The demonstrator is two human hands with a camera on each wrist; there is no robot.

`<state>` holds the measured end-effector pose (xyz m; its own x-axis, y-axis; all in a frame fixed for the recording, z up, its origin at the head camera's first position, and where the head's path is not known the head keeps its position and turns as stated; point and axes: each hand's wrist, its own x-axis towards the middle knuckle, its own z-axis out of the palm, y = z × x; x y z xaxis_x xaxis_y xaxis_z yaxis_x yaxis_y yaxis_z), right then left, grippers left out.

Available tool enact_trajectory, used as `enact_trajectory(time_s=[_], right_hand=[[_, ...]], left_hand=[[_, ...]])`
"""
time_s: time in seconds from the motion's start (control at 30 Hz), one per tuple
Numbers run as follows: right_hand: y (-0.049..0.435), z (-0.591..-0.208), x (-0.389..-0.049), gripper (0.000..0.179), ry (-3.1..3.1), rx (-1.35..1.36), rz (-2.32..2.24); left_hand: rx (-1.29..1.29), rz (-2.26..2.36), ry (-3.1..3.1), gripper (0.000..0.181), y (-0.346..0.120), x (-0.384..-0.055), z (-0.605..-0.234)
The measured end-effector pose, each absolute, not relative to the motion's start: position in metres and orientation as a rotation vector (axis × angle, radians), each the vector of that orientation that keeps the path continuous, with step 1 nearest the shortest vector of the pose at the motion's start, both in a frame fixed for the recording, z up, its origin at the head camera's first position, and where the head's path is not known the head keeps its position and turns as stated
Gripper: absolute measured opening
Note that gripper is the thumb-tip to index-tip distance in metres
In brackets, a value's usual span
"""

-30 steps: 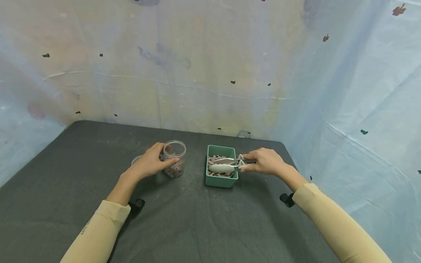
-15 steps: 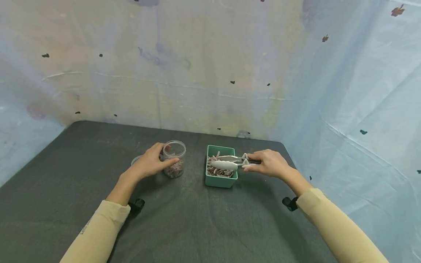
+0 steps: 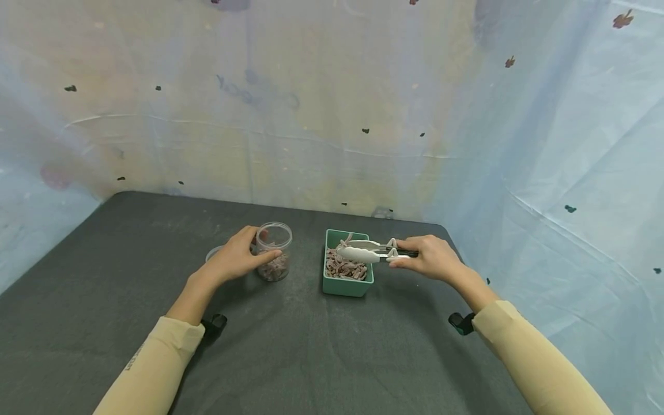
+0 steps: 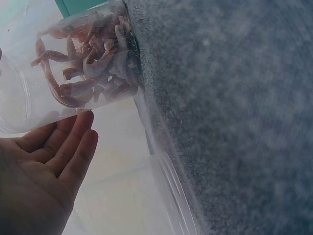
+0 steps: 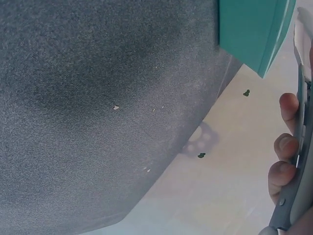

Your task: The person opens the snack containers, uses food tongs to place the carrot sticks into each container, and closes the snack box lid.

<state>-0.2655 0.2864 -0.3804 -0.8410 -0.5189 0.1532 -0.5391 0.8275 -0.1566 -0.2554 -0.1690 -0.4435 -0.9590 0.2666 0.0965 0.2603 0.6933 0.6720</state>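
Observation:
My left hand (image 3: 236, 253) holds an upright clear plastic jar (image 3: 274, 242), with the thumb in front and the fingers behind. Brownish meat-like strips (image 4: 98, 63) fill its lower part, and its top is uncovered. To the right stands a green rectangular container (image 3: 344, 288) with more of these strips (image 3: 343, 270) inside. Over it, my right hand (image 3: 430, 256) grips a pair of tongs (image 3: 362, 255) with white tips and dark handles. One strip (image 3: 346, 240) sticks up by the tips of the tongs. In the right wrist view, fingers (image 5: 283, 147) wrap the tongs' handle (image 5: 293, 196).
A round clear lid-like piece (image 3: 211, 252) lies left of the jar, partly hidden by the left hand. The dark grey table (image 3: 311, 351) meets a hanging patterned plastic sheet (image 3: 311, 115) behind and at the sides.
My right hand has drawn the tongs rightward and a little up, from among the strips towards the container's right side. The left hand and jar stay in place.

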Motion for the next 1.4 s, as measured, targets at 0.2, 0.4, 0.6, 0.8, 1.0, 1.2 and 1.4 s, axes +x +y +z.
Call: enact_trajectory(time_s=[0.2,0.4,0.6,0.8,1.0,1.2,1.4], right_hand=[[0.289,-0.379,-0.263,0.065,-2.879,0.823,0.325],[0.287,-0.375,-0.263,0.064,-2.828,0.841,0.399],[0.281,-0.370,-0.266,0.063,-2.804,0.854,0.413],[0.271,-0.363,-0.267,0.062,-2.790,0.872,0.429],[0.257,-0.356,-0.269,0.062,-2.782,0.890,0.448],[0.240,-0.351,-0.275,0.062,-2.761,0.964,0.489],[0.220,-0.347,-0.280,0.063,-2.755,1.016,0.486]], left_hand=[[0.477,1.134,2.886,0.077,-0.170,-0.255,-0.445],[0.473,1.147,2.890,0.076,-0.169,-0.255,-0.444],[0.478,1.141,2.888,0.075,-0.170,-0.255,-0.445],[0.484,1.148,2.886,0.076,-0.170,-0.255,-0.444],[0.466,1.138,2.895,0.077,-0.169,-0.255,-0.443],[0.449,1.135,2.890,0.079,-0.168,-0.255,-0.444],[0.428,1.134,2.886,0.080,-0.168,-0.256,-0.445]])
